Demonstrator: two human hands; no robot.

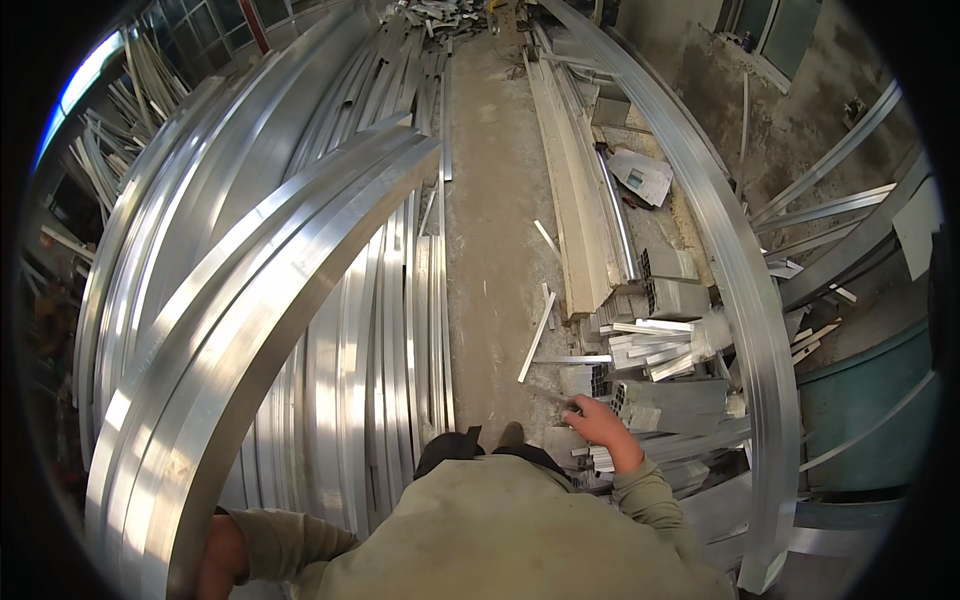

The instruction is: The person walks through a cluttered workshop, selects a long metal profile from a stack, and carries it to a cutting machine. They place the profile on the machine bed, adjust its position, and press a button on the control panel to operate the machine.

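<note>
- Head view, surroundings: a bare strip of floor (490,220) runs ahead between metal stock on both sides.
- Left of it lie many long silver bars (345,355), packed side by side.
- Right of it are a long pale beam (575,215), a white panel (640,178), hollow tubes (675,405) and a pile of short offcuts (655,350).
- In the way on the floor, a loose white strip (537,340) lies aslant near the offcuts; a long silver rail (745,310) passes over the right-hand clutter.
- A wide ridged metal length (280,260) slants from the lower left up over the long bars, its near end beside the left forearm (222,555).
- The left grip is hidden, so its opening and hold cannot be told.
- The right grip (597,422) has curled fingers beside the tubes; whether they pinch something thin is unclear.
</note>
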